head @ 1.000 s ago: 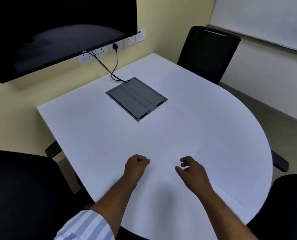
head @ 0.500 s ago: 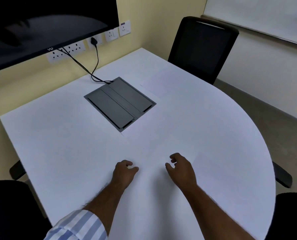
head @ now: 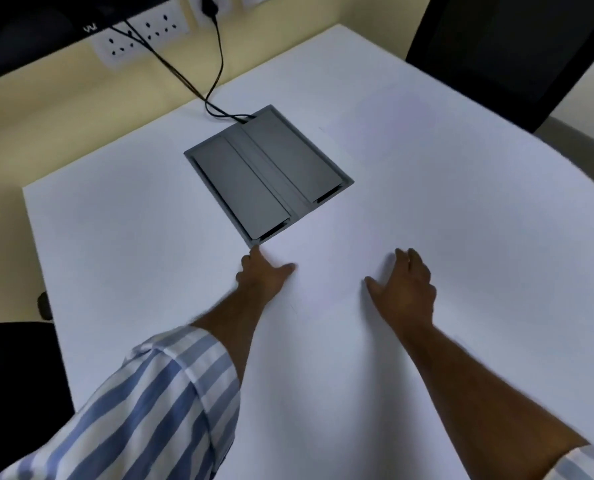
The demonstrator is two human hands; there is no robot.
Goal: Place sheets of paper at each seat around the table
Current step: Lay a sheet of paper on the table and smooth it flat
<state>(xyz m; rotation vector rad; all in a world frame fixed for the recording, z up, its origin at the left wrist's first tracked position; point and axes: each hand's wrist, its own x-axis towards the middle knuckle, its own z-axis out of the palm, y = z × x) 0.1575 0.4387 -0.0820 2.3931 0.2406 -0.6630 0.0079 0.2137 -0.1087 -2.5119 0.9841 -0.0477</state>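
Grip, left: my left hand (head: 261, 274) lies open and flat, palm down, fingers stretched toward the near corner of the grey cable box; it grasps nothing I can make out.
Grip, right: my right hand (head: 405, 285) is spread loosely, fingertips on the surface, likewise closed on nothing.
Change: half a second ago both hands were loose fists nearer to me; they have since opened and slid forward, and my view has dipped down and closer.
Paper: between and under my hands, the white sheet of paper (head: 326, 323) is nearly lost against the white top; only a faint crease line near the left forearm hints at it, so I cannot tell its edges for sure.
Far sheet: a faint pale rectangular sheet (head: 392, 116) seems to lie in front of the black office chair (head: 517, 46).
Counter: the white rounded counter (head: 122, 237) carries the grey recessed metal cable box (head: 267, 174), with a black cable (head: 216, 67) running to the wall sockets.
Meaning: I judge this as smoothing or squaring a sheet at my own seat; the far seat looks served, the others I cannot see.
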